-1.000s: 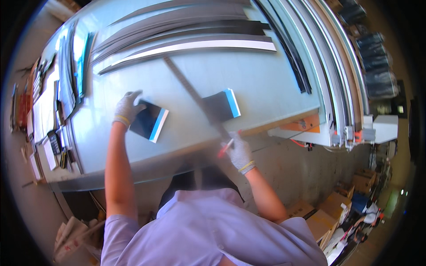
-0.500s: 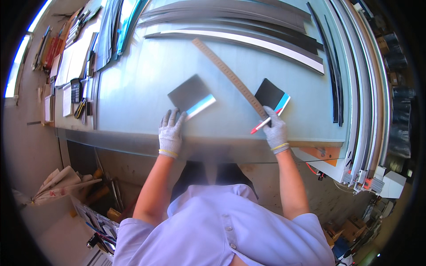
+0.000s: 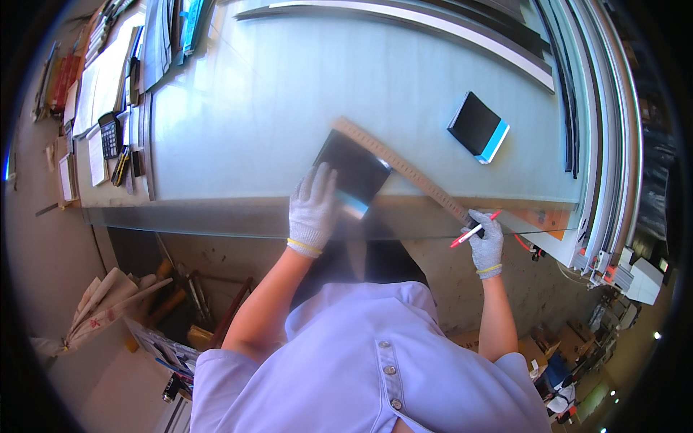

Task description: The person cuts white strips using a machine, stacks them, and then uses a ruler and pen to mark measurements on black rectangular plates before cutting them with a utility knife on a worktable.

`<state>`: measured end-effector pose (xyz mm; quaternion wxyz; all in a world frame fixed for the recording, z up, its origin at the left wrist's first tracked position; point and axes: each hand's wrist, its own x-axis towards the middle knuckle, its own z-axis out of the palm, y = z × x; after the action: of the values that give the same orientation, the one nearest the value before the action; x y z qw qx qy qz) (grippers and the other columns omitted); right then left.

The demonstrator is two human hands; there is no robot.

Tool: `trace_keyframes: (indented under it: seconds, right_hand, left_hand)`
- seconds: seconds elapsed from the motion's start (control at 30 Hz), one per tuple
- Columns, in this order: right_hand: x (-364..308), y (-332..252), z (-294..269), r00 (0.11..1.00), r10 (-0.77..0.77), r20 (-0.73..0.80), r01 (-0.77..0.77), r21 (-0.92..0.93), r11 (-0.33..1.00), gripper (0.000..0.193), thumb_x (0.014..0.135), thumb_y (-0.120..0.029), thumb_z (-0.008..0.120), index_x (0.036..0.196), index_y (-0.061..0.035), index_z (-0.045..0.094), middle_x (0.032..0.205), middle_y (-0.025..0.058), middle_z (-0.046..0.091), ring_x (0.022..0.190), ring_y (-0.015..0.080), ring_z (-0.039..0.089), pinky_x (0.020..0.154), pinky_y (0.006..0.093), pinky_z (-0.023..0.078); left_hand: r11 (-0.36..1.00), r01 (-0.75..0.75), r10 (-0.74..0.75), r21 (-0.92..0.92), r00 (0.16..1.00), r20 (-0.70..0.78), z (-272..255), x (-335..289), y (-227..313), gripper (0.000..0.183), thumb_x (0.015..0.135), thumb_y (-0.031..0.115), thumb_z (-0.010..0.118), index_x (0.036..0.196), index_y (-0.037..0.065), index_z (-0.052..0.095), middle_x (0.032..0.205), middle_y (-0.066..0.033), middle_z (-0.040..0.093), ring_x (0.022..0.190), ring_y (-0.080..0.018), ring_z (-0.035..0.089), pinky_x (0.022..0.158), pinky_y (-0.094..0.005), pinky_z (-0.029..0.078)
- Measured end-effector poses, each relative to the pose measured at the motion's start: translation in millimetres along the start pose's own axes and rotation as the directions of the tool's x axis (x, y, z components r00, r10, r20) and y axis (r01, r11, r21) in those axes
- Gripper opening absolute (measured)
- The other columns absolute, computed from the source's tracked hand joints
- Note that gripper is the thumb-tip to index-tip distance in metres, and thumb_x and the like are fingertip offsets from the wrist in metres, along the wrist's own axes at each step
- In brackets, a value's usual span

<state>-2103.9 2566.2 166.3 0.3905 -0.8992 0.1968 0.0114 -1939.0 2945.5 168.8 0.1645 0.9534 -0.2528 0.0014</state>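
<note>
My left hand (image 3: pixel 312 211), in a grey glove with a yellow cuff line, lies with fingers stretched out on the left side of a black square piece (image 3: pixel 354 164). This piece has a blue and white strip along one side and rests tilted at the table's front edge. A long brown ruler (image 3: pixel 408 170) slants across its upper right side. My gloved right hand (image 3: pixel 486 243) is closed on the ruler's near end. The same hand holds a red and white pen (image 3: pixel 473 229). Another black piece with a blue strip (image 3: pixel 479 128) lies farther right, untouched.
Long dark and white strips (image 3: pixel 426 25) lie across the far side of the glass-like tabletop (image 3: pixel 238 123). At the left are a calculator (image 3: pixel 110 135), papers (image 3: pixel 108 68) and small tools. Metal rails (image 3: pixel 605 137) border the right side. Rolled material (image 3: pixel 108 307) stands below left.
The nearer black piece has turned and come toward the front edge under my left hand. My right hand has drawn the ruler nearer and to the right. The view has shifted.
</note>
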Motion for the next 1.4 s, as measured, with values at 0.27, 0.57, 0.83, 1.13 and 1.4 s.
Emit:
trace_keyframes:
  seconds: [0.27, 0.57, 0.83, 1.13, 1.4]
  right_hand:
    - [-2.4, -4.9, 5.6, 0.991, 0.09, -0.098, -0.062, 0.257, 0.964, 0.05, 0.07, 0.02, 0.07, 0.116, -0.0015, 0.07, 0.112, 0.0081, 0.06, 0.104, 0.0204, 0.06, 0.091, 0.0314, 0.054]
    - [-4.9, -20.1, 15.7, 0.961, 0.137, -0.241, -0.071, 0.265, 0.962, 0.049, 0.074, 0.021, 0.063, 0.117, -0.0018, 0.069, 0.113, 0.0083, 0.058, 0.102, 0.0199, 0.063, 0.088, 0.0318, 0.057]
    - [4.4, -10.9, 20.2, 0.991, -0.003, -0.137, 0.014, 0.084, 0.996, 0.054, 0.07, 0.022, 0.063, 0.114, -0.007, 0.072, 0.11, 0.0084, 0.058, 0.103, 0.0213, 0.061, 0.082, 0.0303, 0.06]
    - [9.4, -17.2, 22.8, 0.979, -0.046, -0.198, 0.036, -0.056, 0.998, 0.053, 0.068, 0.02, 0.069, 0.112, -0.009, 0.073, 0.114, 0.0093, 0.057, 0.103, 0.0227, 0.061, 0.085, 0.0319, 0.06]
    - [14.2, -20.8, 25.2, 0.974, 0.004, -0.227, -0.019, -0.064, 0.998, 0.049, 0.07, 0.016, 0.07, 0.112, -0.01, 0.074, 0.115, 0.01, 0.058, 0.106, 0.0249, 0.059, 0.085, 0.0343, 0.059]
  left_hand:
    - [0.998, 0.028, -0.032, -0.053, 0.998, -0.063, 9.3, 16.6, 1.0, 0.064, 0.082, 0.029, 0.076, 0.137, 0.004, 0.057, 0.142, -0.0169, 0.054, 0.122, -0.0383, 0.055, 0.1, -0.0496, 0.044]
    - [0.998, 0.01, -0.012, -0.061, 0.999, -0.036, 6.0, 21.8, -0.8, 0.065, 0.08, 0.03, 0.078, 0.136, 0.003, 0.057, 0.138, -0.017, 0.056, 0.12, -0.037, 0.057, 0.096, -0.0485, 0.045]
    - [0.996, 0.02, -0.026, -0.087, 0.998, -0.061, 9.8, 23.1, -1.7, 0.07, 0.078, 0.03, 0.079, 0.138, 0.001, 0.055, 0.142, -0.0175, 0.053, 0.118, -0.0363, 0.058, 0.094, -0.0473, 0.046]
    - [0.999, 0.01, -0.01, -0.038, 1.0, -0.005, 5.3, 28.1, 0.8, 0.075, 0.079, 0.032, 0.078, 0.142, 0.0, 0.052, 0.147, -0.016, 0.051, 0.116, -0.0361, 0.059, 0.092, -0.0451, 0.047]
    - [0.999, 0.021, -0.02, -0.048, 1.0, 0.01, 4.0, 30.3, 1.3, 0.076, 0.079, 0.031, 0.078, 0.143, 0.0, 0.05, 0.148, -0.0158, 0.05, 0.115, -0.036, 0.059, 0.092, -0.0454, 0.048]
